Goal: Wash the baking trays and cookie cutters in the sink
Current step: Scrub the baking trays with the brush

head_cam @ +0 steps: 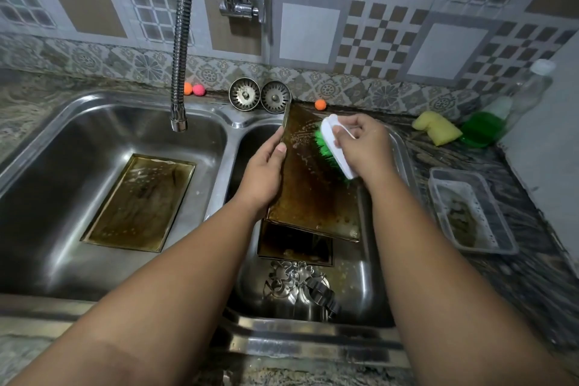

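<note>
As a person leans over a double sink (216, 191), a brown-stained baking tray (313, 191) stands tilted in the right basin between the two hands. Its long axis runs away from the person toward the tiled wall, with the far end raised at the back rim and the near end low. The left hand (266, 166) grips the tray's left long edge, thumb laid on the soapy face. The right hand (360, 141) is curled round a white brush (335, 147), whose green bristles press on the tray's far right part.

Below the wrists, the tray's near end overlaps a second tray (294, 244) lying flat on the basin floor. Nearer the person, between the forearms, metal cookie cutters (297, 285) sit in a heap. Left of the left hand, a third tray (138, 204) lies flat in the other basin, its long axis slanting away to the right, beneath a ribbed hose tap (181, 41).

Beyond the hands, two strainers (244, 94) lean against the wall. To the right of the right hand, a yellow sponge (437, 127), a green bottle (482, 128) and a clear plastic tub (470, 207) rest on the counter (517, 260).
</note>
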